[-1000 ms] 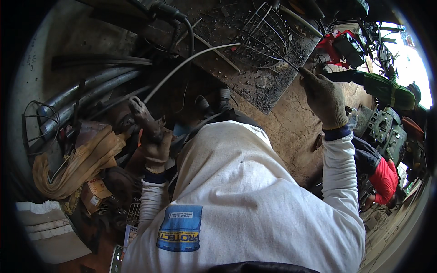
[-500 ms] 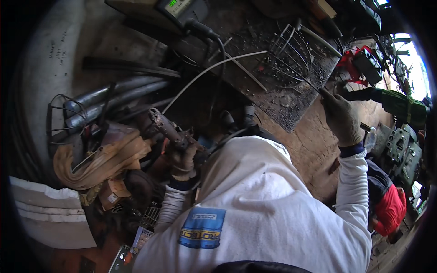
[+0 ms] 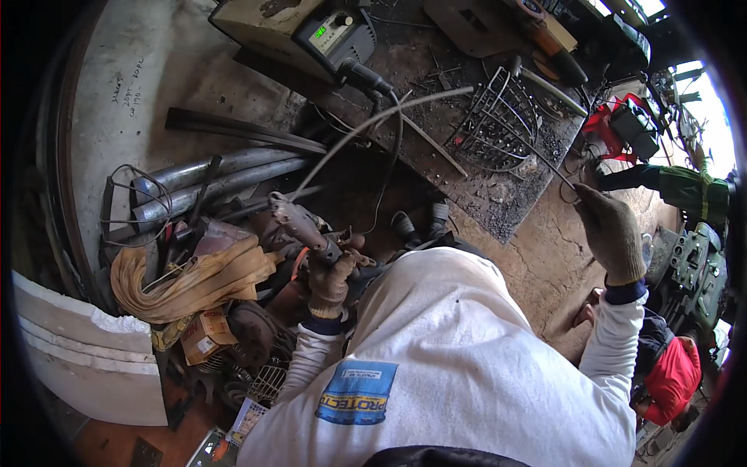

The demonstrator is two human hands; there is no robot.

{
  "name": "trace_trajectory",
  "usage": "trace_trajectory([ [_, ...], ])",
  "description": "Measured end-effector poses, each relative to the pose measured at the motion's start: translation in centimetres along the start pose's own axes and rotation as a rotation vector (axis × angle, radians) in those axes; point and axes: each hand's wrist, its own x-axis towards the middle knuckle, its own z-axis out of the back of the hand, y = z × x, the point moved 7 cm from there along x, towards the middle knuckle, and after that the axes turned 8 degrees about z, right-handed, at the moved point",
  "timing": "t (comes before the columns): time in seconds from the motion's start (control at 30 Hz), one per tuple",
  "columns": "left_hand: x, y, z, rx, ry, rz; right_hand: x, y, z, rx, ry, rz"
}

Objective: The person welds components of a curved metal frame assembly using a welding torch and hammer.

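Note:
My right hand [image 3: 611, 233], in a knitted work glove, is closed around one end of a thin metal rod [image 3: 542, 156]. The rod slants up and left over a wire frame [image 3: 506, 117] on the dark, grit-covered table [image 3: 498, 206]. My left hand [image 3: 331, 286], also gloved, grips a rusty, brown tube-like metal part [image 3: 299, 222] with a jagged end. What kind of part it is, I cannot tell. A long, curved pale rod [image 3: 373, 121] runs from near that part's far end toward the table; whether they touch is unclear.
A boxy machine [image 3: 331, 35] with a green display stands at the back, a thick cable plugged in. An angle grinder [image 3: 556, 50] lies on the table's far side. Metal pipes [image 3: 226, 175], tan cloth [image 3: 194, 284] and a carton [image 3: 206, 335] crowd the left. A person in red [image 3: 671, 381] is at right.
The whole view has shifted, so everything sits a little lower and further right, and more of the machine shows. Both hands keep their grips.

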Motion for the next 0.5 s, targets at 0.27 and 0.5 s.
trace_trajectory([
  [0.27, 3.2, -2.1, -3.5, -0.355, 0.265, -0.077, 4.9, 12.2, -12.9, 0.735, 0.101, 0.188],
  [0.5, 3.9, -0.6, -2.0, -0.326, 0.137, -0.096, 7.9, 19.1, -18.5, 0.798, 0.322, 0.463],
])
